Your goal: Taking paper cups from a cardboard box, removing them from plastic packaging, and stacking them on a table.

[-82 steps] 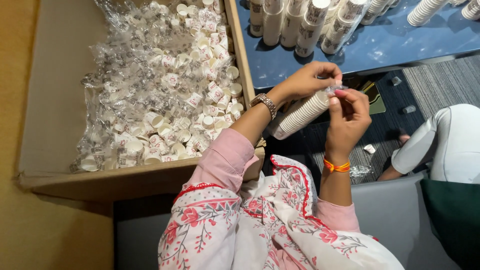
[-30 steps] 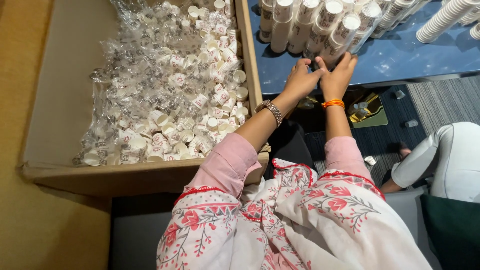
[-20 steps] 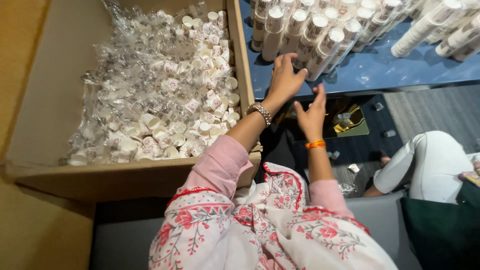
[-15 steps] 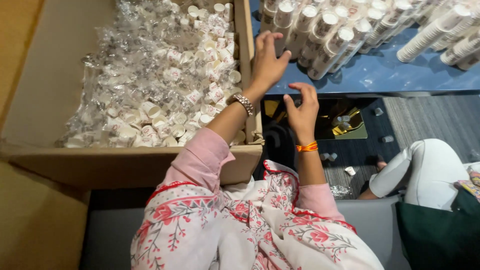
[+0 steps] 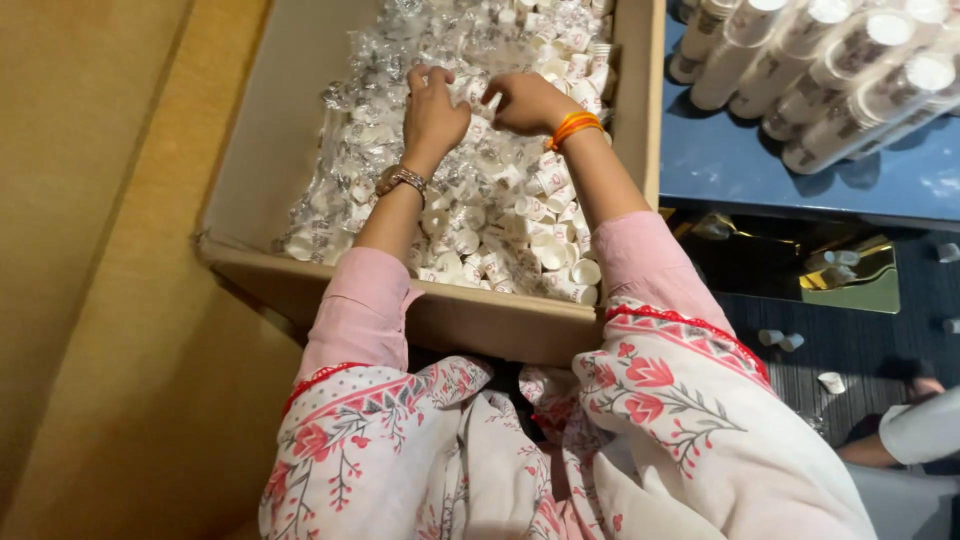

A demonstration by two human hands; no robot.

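Observation:
A large cardboard box (image 5: 300,150) holds several clear-plastic packs of small white paper cups (image 5: 500,230). Both my hands are inside it, on top of the pile near its far side. My left hand (image 5: 432,105), with a wristwatch, has its fingers curled around a wrapped pack of cups. My right hand (image 5: 525,100), with orange bangles at the wrist, is closed on the wrapping of the same heap just to the right. The two hands are a few centimetres apart. My pink sleeves and flowered white garment fill the foreground.
Sleeved stacks of paper cups (image 5: 820,70) lie side by side on a blue table top (image 5: 760,170) right of the box. Loose cups (image 5: 780,340) lie on the dark floor below. Another person's white sleeve (image 5: 920,430) shows at the lower right. A tan wall is on the left.
My hands left the cup stacks on the blue table and swung left into the cardboard box. They now close on the wrapped cups there. The view has shifted left as well.

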